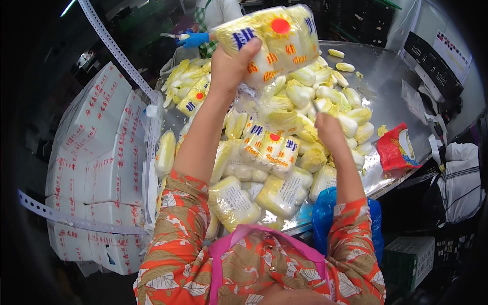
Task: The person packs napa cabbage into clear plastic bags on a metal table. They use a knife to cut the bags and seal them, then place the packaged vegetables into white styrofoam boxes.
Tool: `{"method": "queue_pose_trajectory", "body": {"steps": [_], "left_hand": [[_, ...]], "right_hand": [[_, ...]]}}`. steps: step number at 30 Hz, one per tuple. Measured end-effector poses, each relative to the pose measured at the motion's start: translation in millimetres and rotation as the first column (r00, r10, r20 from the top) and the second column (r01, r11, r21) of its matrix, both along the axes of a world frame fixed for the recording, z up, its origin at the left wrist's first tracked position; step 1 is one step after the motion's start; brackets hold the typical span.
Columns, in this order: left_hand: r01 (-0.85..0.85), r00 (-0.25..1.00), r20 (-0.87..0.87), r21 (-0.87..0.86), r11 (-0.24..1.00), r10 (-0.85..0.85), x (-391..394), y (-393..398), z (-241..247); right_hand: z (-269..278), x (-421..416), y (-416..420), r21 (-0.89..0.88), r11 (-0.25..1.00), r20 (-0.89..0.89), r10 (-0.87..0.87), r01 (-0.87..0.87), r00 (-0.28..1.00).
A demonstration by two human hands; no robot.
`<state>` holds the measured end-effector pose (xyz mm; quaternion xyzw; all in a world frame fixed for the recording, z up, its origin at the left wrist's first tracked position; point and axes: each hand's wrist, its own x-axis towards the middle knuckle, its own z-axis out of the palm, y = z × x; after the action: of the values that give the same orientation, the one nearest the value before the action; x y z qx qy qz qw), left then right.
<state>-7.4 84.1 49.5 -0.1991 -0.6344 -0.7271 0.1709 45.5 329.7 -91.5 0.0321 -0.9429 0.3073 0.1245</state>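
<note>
Raised above the table, my left hand [232, 63] grips a clear printed bag of baby napa cabbages [280, 42] by its near left side, thumb on top. My right hand [328, 127] is closed around a thin object, apparently a knife, whose narrow end [315, 106] shows over the pile. Loose pale yellow baby napa cabbages [301, 93] lie heaped between and beyond my hands. Nearer to me sit several filled bags, one with its printed face up [270, 148], others with fine writing upward [286, 190].
White boxes with red print [105, 152] are stacked left, behind a perforated metal post [118, 53]. A red bag [398, 148] lies on the metal table [385, 91]; a monitor [432, 70] stands right. A blue plastic bag [324, 213] hangs near my right arm. Across the table, a co-worker's blue-gloved hand [196, 39] is visible.
</note>
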Motion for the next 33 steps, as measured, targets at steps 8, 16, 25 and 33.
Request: {"method": "queue_pose_trajectory", "body": {"steps": [8,16,25,33], "left_hand": [[-0.074,0.996,0.034,-0.199,0.977,0.083,-20,21,-35],[-0.080,0.997,-0.021,-0.078,0.994,0.078,-39,27,-20],[-0.123,0.982,0.101,-0.317,0.940,0.163,-91,35,-68],[0.096,0.970,0.230,-0.052,0.994,-0.081,-123,27,-51]], "right_hand": [[111,-21,-70,-0.085,0.987,-0.419,0.091,-0.138,0.903],[-40,-10,-55,0.102,0.960,0.203,0.236,-0.260,0.950],[20,20,7,-0.473,0.876,0.246,0.026,0.096,0.969],[22,-6,45,-0.743,0.664,0.091,-0.023,0.083,0.996]]}}
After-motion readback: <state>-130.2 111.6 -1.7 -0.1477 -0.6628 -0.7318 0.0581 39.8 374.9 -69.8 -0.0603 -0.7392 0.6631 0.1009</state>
